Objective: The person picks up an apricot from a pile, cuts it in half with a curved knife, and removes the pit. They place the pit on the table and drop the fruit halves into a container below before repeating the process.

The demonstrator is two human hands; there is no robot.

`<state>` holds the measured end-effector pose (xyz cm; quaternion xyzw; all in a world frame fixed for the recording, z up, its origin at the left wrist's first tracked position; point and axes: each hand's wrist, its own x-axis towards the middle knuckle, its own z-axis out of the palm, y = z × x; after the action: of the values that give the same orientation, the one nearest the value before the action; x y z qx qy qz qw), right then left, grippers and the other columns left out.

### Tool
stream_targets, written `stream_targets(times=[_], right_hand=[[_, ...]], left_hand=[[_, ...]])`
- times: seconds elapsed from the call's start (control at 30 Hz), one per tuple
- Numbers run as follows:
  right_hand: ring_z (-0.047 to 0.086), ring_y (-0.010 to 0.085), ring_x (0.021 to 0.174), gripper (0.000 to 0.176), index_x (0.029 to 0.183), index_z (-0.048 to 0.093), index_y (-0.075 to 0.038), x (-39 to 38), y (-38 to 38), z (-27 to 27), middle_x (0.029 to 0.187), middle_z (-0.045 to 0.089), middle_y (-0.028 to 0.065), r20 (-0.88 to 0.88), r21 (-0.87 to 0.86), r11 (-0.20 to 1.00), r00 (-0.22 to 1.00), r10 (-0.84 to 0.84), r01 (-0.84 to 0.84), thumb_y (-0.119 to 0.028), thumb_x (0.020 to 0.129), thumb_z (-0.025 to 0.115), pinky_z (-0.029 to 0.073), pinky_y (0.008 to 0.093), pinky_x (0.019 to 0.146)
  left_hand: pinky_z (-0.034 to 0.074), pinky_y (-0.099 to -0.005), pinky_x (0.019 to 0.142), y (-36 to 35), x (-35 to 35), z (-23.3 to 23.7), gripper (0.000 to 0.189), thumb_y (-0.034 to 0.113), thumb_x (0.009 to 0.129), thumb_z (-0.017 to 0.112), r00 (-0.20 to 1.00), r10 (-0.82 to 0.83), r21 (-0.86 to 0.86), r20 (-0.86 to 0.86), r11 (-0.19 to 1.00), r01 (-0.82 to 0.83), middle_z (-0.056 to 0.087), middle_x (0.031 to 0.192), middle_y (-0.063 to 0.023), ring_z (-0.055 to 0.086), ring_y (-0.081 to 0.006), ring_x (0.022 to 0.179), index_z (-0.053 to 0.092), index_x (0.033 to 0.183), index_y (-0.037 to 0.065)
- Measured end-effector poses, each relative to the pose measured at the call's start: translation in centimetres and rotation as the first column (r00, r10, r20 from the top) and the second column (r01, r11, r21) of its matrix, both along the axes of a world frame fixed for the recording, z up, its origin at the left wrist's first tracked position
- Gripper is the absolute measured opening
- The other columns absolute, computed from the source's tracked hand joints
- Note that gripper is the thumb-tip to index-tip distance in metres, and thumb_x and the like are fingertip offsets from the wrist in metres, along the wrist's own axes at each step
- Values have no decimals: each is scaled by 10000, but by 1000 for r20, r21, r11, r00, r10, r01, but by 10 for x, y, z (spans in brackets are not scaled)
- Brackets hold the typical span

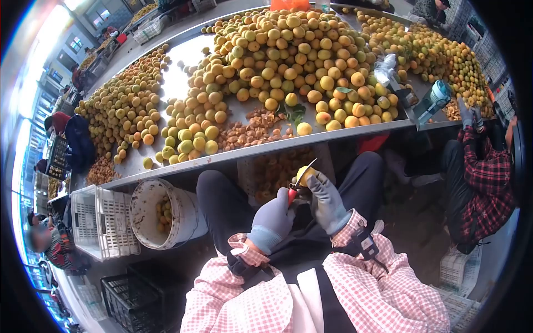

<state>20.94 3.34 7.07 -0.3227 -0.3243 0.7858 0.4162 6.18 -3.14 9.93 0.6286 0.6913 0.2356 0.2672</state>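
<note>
Wearing a grey glove, my left hand [272,217] is closed round the red handle of a small curved knife [292,195]. My right hand [328,204], also gloved in grey, holds a yellow apricot [305,175] between its fingers. The thin blade lies against the fruit, pointing up and to the right. Both hands are close together above my lap. Just beyond them, beneath the table's edge, is a container of brown pieces [277,166], partly hidden by my hands. On the metal table [244,154] lie a large heap of apricots [288,55] and a pile of brown pits [252,129].
A white bucket [191,217] holding some apricots stands to the left, beside a white crate [89,222]. Black crates [127,297] are at the lower left. A blue-green bottle [435,100] stands near the table edge. A co-worker in a plaid shirt [488,175] sits at the right.
</note>
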Motion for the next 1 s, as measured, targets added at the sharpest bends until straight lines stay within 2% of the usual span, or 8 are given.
stream_targets(times=[0.07, 0.17, 0.27, 0.37, 0.47, 0.83, 0.93, 1.0], right_hand=[[581, 67, 826, 401, 1225, 538, -66, -9, -7, 18, 1013, 609, 15, -162, -223, 975, 985, -59, 21, -192, 878, 696, 486, 209, 710], [594, 91, 848, 363, 1170, 544, -91, -6, -2, 19, 1020, 608, 17, -50, -44, 998, 998, -36, 34, -248, 878, 693, 578, 329, 738], [588, 92, 818, 353, 1163, 552, -96, -4, -4, 13, 995, 604, 11, 89, 98, 992, 992, -89, 80, -281, 890, 675, 590, 344, 696], [562, 58, 833, 392, 1224, 547, -75, -4, -6, 12, 963, 608, -10, -49, -105, 993, 997, -62, 57, -285, 911, 653, 494, 224, 692], [584, 79, 800, 337, 1139, 569, -88, -6, -6, 9, 965, 608, 3, -103, -86, 996, 994, -40, 31, -314, 903, 653, 574, 304, 708], [573, 97, 784, 354, 1171, 584, -81, -9, -8, -3, 937, 617, 8, -122, -111, 991, 989, -82, 69, -354, 946, 585, 474, 239, 661], [562, 99, 729, 333, 1122, 592, -80, -5, 1, -15, 891, 613, 15, -197, -202, 976, 972, -124, 83, -359, 941, 590, 458, 233, 610], [535, 106, 645, 318, 1037, 590, -79, 2, 9, -14, 830, 606, 36, -207, -359, 925, 956, -209, 124, -384, 947, 572, 432, 227, 553]], left_hand=[[433, -520, 570, 1, -2, 1, 216, 151, 856, 556, 1000, -4, -5, -20, 1000, 4, 595, 720, -221, 588, -445, 701, 436, 1017, 72], [436, -519, 571, 0, -4, -3, 225, 157, 854, 556, 998, -13, -20, -57, 1000, 12, 599, 723, -217, 592, -441, 700, 433, 1024, 75], [442, -516, 572, -1, -1, -4, 231, 163, 852, 558, 998, -19, -25, -62, 1000, 17, 603, 725, -213, 597, -438, 700, 432, 1025, 76], [450, -514, 576, -2, 2, 1, 221, 164, 856, 554, 997, -15, -45, -77, 999, 11, 608, 726, -210, 604, -432, 705, 436, 1021, 77], [457, -513, 576, 0, 1, 3, 203, 164, 868, 547, 992, -12, -69, -124, 998, 3, 610, 723, -209, 609, -428, 704, 440, 1018, 80], [454, -517, 563, 3, -3, -17, 173, 192, 900, 528, 993, -13, -41, -121, 999, 8, 613, 724, -218, 604, -438, 701, 436, 997, 82], [470, -468, 567, -4, -10, -34, 220, 227, 911, 572, 995, -81, -23, -63, 997, 80, 618, 759, -225, 609, -414, 697, 452, 994, 63], [468, -389, 571, -10, -13, -42, 200, 186, 910, 608, 929, -115, 160, 352, 985, 62, 612, 758, -168, 613, -323, 631, 497, 1000, 46]])
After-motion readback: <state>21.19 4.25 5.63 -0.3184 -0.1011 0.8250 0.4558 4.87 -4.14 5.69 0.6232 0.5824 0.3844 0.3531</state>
